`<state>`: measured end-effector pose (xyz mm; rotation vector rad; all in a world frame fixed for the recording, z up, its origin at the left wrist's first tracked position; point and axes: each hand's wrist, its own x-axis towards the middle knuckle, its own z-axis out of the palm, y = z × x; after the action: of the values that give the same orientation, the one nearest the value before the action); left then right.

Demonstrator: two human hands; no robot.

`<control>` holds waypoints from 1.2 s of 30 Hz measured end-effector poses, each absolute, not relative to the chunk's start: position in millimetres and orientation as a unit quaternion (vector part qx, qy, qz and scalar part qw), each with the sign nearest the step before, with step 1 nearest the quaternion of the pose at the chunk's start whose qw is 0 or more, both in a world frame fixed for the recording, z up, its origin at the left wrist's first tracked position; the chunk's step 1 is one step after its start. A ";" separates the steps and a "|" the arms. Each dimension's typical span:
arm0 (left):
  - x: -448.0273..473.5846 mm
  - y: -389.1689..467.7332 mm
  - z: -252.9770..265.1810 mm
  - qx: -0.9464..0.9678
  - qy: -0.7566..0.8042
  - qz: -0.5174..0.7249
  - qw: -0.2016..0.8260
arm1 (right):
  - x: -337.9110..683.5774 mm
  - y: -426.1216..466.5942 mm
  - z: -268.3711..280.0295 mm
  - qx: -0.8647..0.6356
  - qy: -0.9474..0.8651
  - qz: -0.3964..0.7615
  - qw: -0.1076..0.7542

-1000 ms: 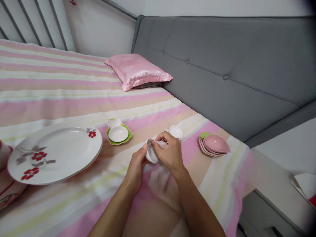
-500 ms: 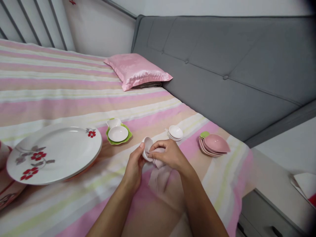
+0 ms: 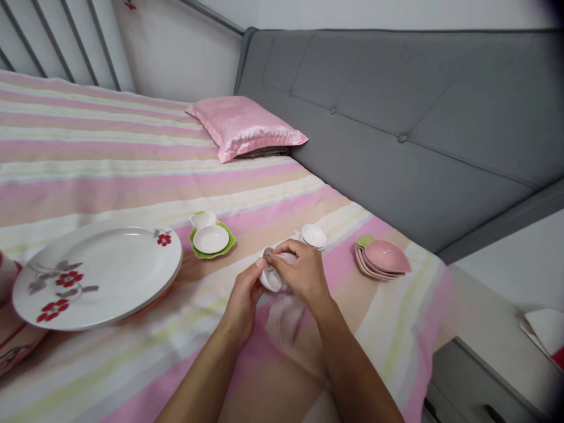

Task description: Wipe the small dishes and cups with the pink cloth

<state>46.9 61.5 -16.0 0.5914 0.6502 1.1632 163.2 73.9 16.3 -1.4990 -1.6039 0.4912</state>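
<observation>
My left hand (image 3: 247, 292) is closed on a small white bowl (image 3: 270, 279), its thumb on the rim. Pinched in my right hand (image 3: 304, 271) is a thin whitish cloth (image 3: 282, 320), pressed into the bowl; part of it hangs below my fingers. Just behind my right hand sits a stack of small white bowls (image 3: 314, 235), partly covered by the hand. Left of my hands lies a green leaf-shaped dish (image 3: 225, 247) with a white round bowl (image 3: 210, 239) on it. Several pink leaf-shaped dishes (image 3: 388, 257) are stacked to the right.
White plates with red flowers (image 3: 118, 264) lie on the striped bedsheet (image 3: 145, 370) at left, beside a red-and-white container (image 3: 17, 341). A pink pillow (image 3: 247, 120) rests near the grey headboard (image 3: 370, 94). Beyond the bed's right edge stands a drawer cabinet (image 3: 480, 376).
My right hand has shifted slightly up with the cloth, over the bowl's rim. The small bowl has turned in my left hand. The other dishes have stayed put.
</observation>
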 end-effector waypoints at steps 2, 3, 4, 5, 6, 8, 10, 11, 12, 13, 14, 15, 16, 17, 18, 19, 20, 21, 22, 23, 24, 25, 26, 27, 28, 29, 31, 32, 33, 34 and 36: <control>46.7 61.7 -16.1 0.261 0.297 0.541 0.743 | 165.1 74.3 15.6 -0.606 -0.655 0.184 0.413; 46.6 62.0 -16.1 0.252 0.295 0.547 0.742 | 166.0 74.2 15.4 -0.605 -0.661 0.184 0.403; 46.5 62.3 -16.0 0.243 0.293 0.553 0.741 | 167.0 74.1 15.2 -0.604 -0.667 0.189 0.393; 46.5 62.7 -15.8 0.234 0.291 0.558 0.741 | 168.1 73.9 15.1 -0.603 -0.671 0.198 0.382; 46.5 63.1 -15.4 0.226 0.289 0.561 0.742 | 169.2 73.6 15.1 -0.602 -0.675 0.210 0.372; 46.7 63.5 -14.1 0.212 0.287 0.566 0.743 | 170.9 72.7 15.6 -0.596 -0.677 0.248 0.354; 46.8 63.5 -12.4 0.196 0.288 0.570 0.744 | 171.2 71.6 17.1 -0.583 -0.677 0.288 0.346; 46.7 63.4 -11.6 0.188 0.289 0.571 0.745 | 170.7 71.0 18.3 -0.574 -0.677 0.303 0.347; 46.6 63.3 -10.9 0.183 0.290 0.572 0.745 | 169.6 70.4 19.6 -0.562 -0.680 0.314 0.351; 46.3 63.1 -10.3 0.182 0.289 0.570 0.747 | 168.0 69.8 20.9 -0.551 -0.683 0.318 0.359; 46.1 63.0 -9.8 0.184 0.287 0.567 0.750 | 166.0 69.3 22.2 -0.541 -0.686 0.316 0.369; 45.9 62.8 -9.6 0.188 0.285 0.563 0.753 | 163.7 68.9 23.3 -0.532 -0.690 0.309 0.381; 45.8 62.5 -9.4 0.191 0.283 0.559 0.755 | 161.2 68.5 24.2 -0.525 -0.693 0.299 0.393; 45.8 62.3 -9.4 0.194 0.283 0.556 0.757 | 158.9 68.3 24.8 -0.519 -0.695 0.286 0.407; 46.0 62.0 -9.4 0.197 0.283 0.554 0.758 | 156.7 68.2 25.0 -0.515 -0.695 0.273 0.421; 46.4 61.6 -9.5 0.200 0.283 0.552 0.758 | 154.8 68.1 25.1 -0.514 -0.693 0.259 0.434; 46.9 61.4 -9.5 0.203 0.283 0.553 0.757 | 153.3 68.1 25.0 -0.514 -0.690 0.245 0.447; 47.5 61.1 -9.4 0.205 0.283 0.553 0.756 | 152.1 68.0 24.8 -0.518 -0.684 0.232 0.458; 48.1 60.9 -9.3 0.208 0.282 0.552 0.757 | 151.1 68.0 24.5 -0.526 -0.677 0.218 0.467; 48.6 60.7 -9.1 0.210 0.281 0.551 0.757 | 150.5 67.9 24.2 -0.535 -0.670 0.206 0.472; 49.1 60.6 -8.9 0.210 0.282 0.550 0.758 | 150.0 67.8 23.8 -0.546 -0.662 0.195 0.475; 49.4 60.6 -8.7 0.209 0.283 0.548 0.759 | 149.7 67.8 23.4 -0.558 -0.654 0.185 0.476; 49.7 60.5 -8.7 0.207 0.285 0.546 0.760 | 149.6 67.9 22.9 -0.570 -0.646 0.176 0.476; 49.8 60.5 -8.8 0.206 0.287 0.545 0.760 | 149.6 68.0 22.4 -0.581 -0.640 0.168 0.474; 49.8 60.4 -9.0 0.207 0.288 0.544 0.760 | 149.8 68.2 21.7 -0.591 -0.635 0.160 0.471; 49.8 60.3 -9.2 0.209 0.289 0.544 0.759 | 150.1 68.6 21.0 -0.600 -0.631 0.153 0.468; 49.8 60.0 -10.0 0.218 0.290 0.544 0.757 | 151.1 69.4 19.4 -0.615 -0.624 0.139 0.461; 49.8 60.0 -10.3 0.222 0.291 0.544 0.755 | 151.8 69.8 18.7 -0.622 -0.621 0.133 0.458; 49.8 59.9 -10.7 0.226 0.292 0.544 0.754 | 152.4 70.1 17.9 -0.629 -0.618 0.126 0.455; 49.8 59.9 -11.0 0.228 0.294 0.543 0.752 | 153.0 70.4 17.3 -0.635 -0.615 0.121 0.452; 49.6 59.9 -11.6 0.232 0.296 0.545 0.749 | 154.1 70.7 16.3 -0.646 -0.611 0.112 0.444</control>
<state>49.6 59.9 -11.6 0.5066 0.6475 1.1925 154.1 70.7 16.3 -1.6019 -1.5151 0.2782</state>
